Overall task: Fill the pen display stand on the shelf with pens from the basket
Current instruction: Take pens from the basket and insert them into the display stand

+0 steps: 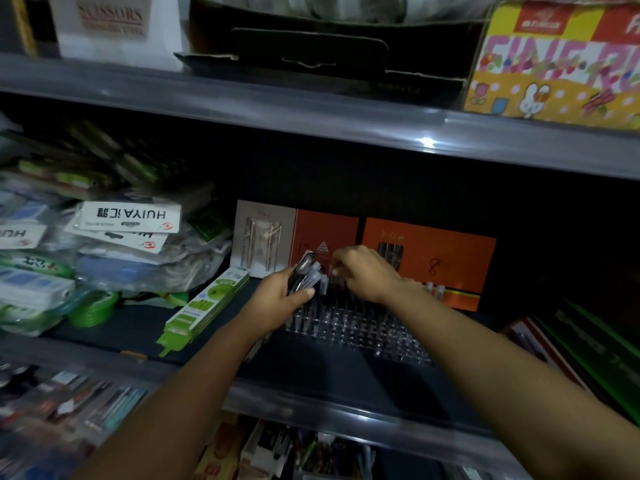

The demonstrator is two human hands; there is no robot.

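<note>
The clear pen display stand (349,323) sits on the shelf (311,372) before orange boxes (429,261). Over its back left corner, the left hand (277,299) grips a bundle of pens (304,271). Just right, the right hand (363,271) curls fingers downward above the stand's back row; what it pinches is unclear.

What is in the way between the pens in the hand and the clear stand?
Nothing visible. The left hand holds a bunch of pens just above the clear pen stand, and the right hand is at the stand's back rows, beside the bunch, not beneath it. The front holes look open.
</note>
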